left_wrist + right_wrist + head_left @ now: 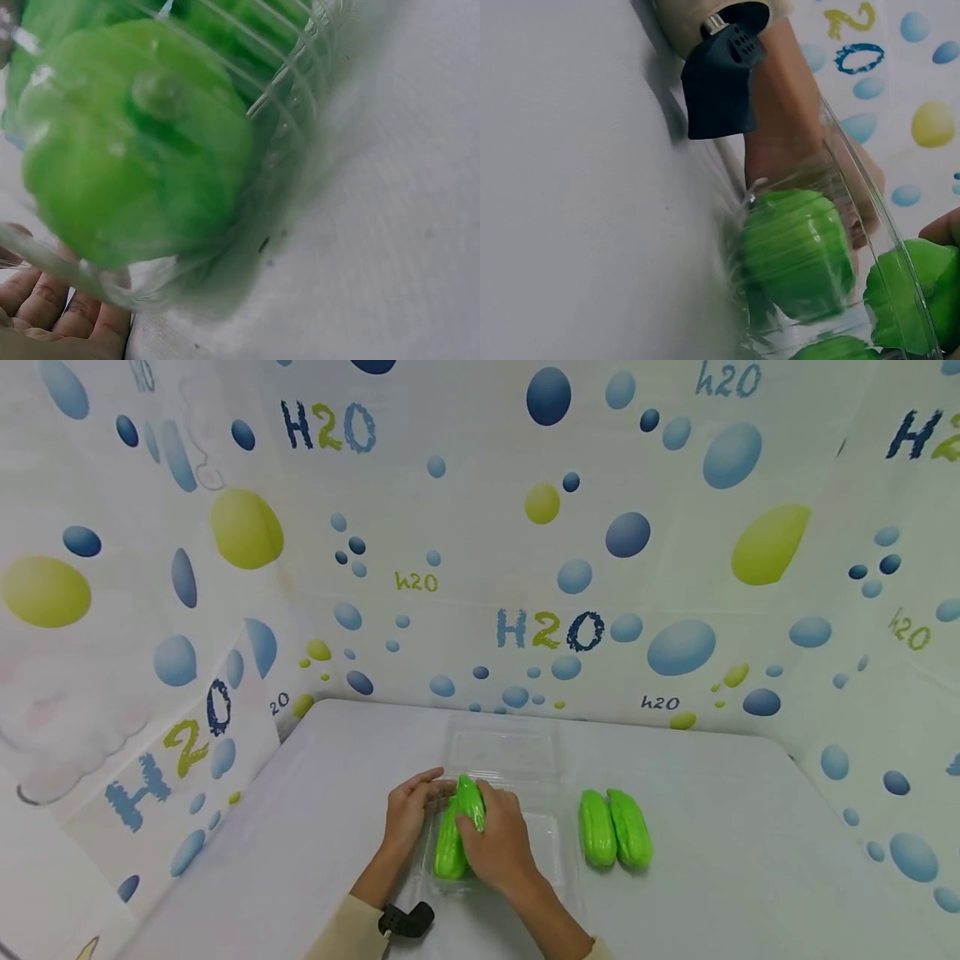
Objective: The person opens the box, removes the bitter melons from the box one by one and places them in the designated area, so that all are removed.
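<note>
A glossy green ribbed gourd [471,802] is gripped by my right hand [501,843], thumb on its near side and fingers round the far side. It is over a clear plastic container [551,847], directly beside another green gourd [448,852] that lies lengthwise along the container's left side. At the container's left far corner, my left hand [407,810] rests with extended fingers. Through the clear wall, the left wrist view shows a gourd's lobed end [142,150], with the left fingers [82,311] at the plastic rim. More green gourd surface [799,255] shows through the wall in the right wrist view.
Two more green gourds [597,831] lie side by side on the white table [720,827], right of the container. The container's clear lid [502,750] is folded back flat toward the rear. A patterned cloth wall [465,527] encloses the table.
</note>
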